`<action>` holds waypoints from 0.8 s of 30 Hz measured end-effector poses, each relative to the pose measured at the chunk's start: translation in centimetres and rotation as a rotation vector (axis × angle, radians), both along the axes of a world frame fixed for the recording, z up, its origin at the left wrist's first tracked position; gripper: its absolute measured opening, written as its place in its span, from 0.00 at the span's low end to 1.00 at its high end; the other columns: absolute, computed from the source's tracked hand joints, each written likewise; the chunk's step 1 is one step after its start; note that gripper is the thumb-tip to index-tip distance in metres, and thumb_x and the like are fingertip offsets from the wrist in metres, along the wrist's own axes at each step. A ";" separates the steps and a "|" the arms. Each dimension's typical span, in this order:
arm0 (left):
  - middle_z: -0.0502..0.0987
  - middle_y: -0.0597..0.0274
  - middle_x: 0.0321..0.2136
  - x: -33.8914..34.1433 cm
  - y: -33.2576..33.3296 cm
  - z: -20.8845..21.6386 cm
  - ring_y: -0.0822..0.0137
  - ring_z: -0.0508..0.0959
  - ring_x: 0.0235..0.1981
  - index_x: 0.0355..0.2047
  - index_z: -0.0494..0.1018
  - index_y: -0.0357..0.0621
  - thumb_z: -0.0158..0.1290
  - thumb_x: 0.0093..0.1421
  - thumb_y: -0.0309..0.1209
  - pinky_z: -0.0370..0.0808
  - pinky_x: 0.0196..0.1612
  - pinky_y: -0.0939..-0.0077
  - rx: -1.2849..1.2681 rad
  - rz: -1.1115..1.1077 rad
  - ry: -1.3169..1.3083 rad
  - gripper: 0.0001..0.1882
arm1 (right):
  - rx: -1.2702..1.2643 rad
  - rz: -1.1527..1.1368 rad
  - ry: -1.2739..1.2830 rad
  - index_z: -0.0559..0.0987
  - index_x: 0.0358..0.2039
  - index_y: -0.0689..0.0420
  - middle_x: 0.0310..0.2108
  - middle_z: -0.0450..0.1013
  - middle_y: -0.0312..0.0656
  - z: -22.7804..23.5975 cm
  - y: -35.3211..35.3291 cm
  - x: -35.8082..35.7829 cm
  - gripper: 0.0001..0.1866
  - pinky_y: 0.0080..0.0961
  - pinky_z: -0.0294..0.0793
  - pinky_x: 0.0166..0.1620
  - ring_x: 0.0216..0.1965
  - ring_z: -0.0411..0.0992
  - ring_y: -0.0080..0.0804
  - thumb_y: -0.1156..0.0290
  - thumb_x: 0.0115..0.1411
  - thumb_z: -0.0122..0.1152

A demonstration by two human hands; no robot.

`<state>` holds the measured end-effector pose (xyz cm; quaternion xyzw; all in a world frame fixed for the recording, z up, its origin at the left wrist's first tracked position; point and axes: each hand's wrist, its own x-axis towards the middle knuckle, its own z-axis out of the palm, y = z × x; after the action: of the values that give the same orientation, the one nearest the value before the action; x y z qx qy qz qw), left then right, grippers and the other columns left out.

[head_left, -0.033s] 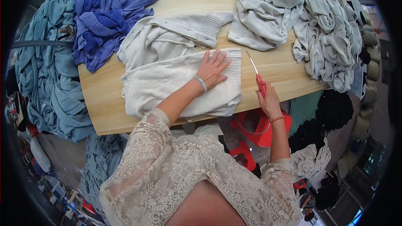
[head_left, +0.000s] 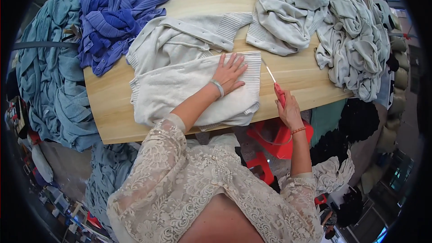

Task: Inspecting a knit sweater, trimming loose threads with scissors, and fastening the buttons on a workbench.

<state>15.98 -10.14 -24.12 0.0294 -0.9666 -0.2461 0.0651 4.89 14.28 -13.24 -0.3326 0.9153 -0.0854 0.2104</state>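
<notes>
My left hand [head_left: 229, 74] lies flat with fingers spread on a folded cream knit cardigan [head_left: 180, 92], near its ribbed edge. My right hand [head_left: 290, 110] is closed round the red handle of a pair of scissors [head_left: 279, 93]. Their slim metal blades point up and to the left, beside the cardigan's ribbed hem, with wood showing below the tip. A buttoned band and ribbed cuff of the cardigan stretch out on the table beyond my left hand.
The wooden table [head_left: 112, 108] holds blue-purple knitwear [head_left: 117, 0] at far left and pale grey-cream knitwear [head_left: 288, 13] at far right. Teal-grey garments [head_left: 49, 76] hang heaped on the left. Below the table's near edge are a red container [head_left: 279, 141] and black fabric [head_left: 357, 119].
The scissors' tip has shifted slightly left, closer to the ribbed hem. My left hand stays in place on the cardigan.
</notes>
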 end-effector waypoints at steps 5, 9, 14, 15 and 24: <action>0.49 0.62 0.66 -1.1 0.4 -2.0 0.55 0.42 0.68 0.61 0.60 0.59 0.43 0.58 0.56 0.34 0.65 0.44 -0.080 -0.059 -0.014 0.32 | -0.032 0.027 -0.143 0.68 0.42 0.56 0.26 0.72 0.54 1.9 -1.3 -0.2 0.13 0.45 0.70 0.33 0.30 0.72 0.54 0.69 0.57 0.56; 0.48 0.63 0.66 -1.0 0.3 -1.6 0.53 0.41 0.68 0.62 0.58 0.60 0.38 0.60 0.58 0.28 0.64 0.40 -0.107 -0.078 -0.086 0.33 | 0.043 0.235 -0.182 0.67 0.42 0.56 0.24 0.72 0.54 4.0 -6.3 0.5 0.14 0.46 0.69 0.31 0.29 0.71 0.57 0.67 0.58 0.56; 0.47 0.63 0.66 -1.1 0.4 -4.3 0.52 0.42 0.68 0.63 0.56 0.61 0.41 0.58 0.58 0.31 0.63 0.39 -0.116 -0.069 0.003 0.34 | -0.068 0.525 -0.244 0.70 0.41 0.55 0.22 0.73 0.52 3.7 -15.2 4.9 0.13 0.44 0.69 0.29 0.26 0.73 0.52 0.67 0.55 0.57; 0.47 0.63 0.67 -1.3 0.5 -4.7 0.52 0.42 0.68 0.63 0.55 0.61 0.41 0.58 0.58 0.31 0.63 0.39 -0.156 -0.085 0.035 0.35 | -0.151 0.578 -0.257 0.70 0.40 0.55 0.23 0.73 0.52 3.4 -16.6 6.1 0.13 0.44 0.69 0.29 0.26 0.73 0.51 0.67 0.56 0.57; 0.47 0.63 0.67 -1.2 0.7 -3.6 0.52 0.40 0.68 0.63 0.55 0.59 0.40 0.58 0.58 0.29 0.63 0.40 -0.072 -0.103 -0.028 0.35 | -0.028 0.468 -0.201 0.70 0.40 0.54 0.21 0.72 0.52 3.7 -14.8 5.6 0.13 0.44 0.69 0.29 0.26 0.73 0.51 0.67 0.56 0.57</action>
<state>14.79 -9.40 -27.77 -0.0195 -0.9759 -0.2137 0.0400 10.53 -0.47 -9.59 -0.5280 0.7868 -0.0798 0.3097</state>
